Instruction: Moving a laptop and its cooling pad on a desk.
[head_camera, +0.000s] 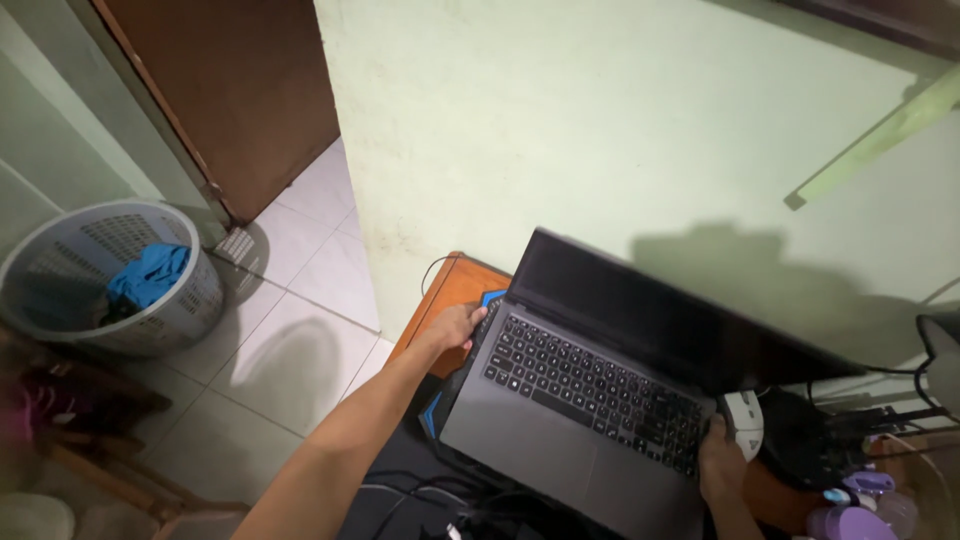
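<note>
- On a small wooden desk (455, 285) against a pale green wall sits an open grey laptop with a dark screen (600, 390), resting on a black and blue cooling pad (432, 415).
- The left hand (458, 325) curls its fingers around the laptop's left edge, near the hinge.
- The right hand (720, 465) grips the laptop's right edge, just beside a white computer mouse (743, 420).
- A grey plastic laundry basket holding blue cloth (110, 275) stands well apart on the tiled floor.
</note>
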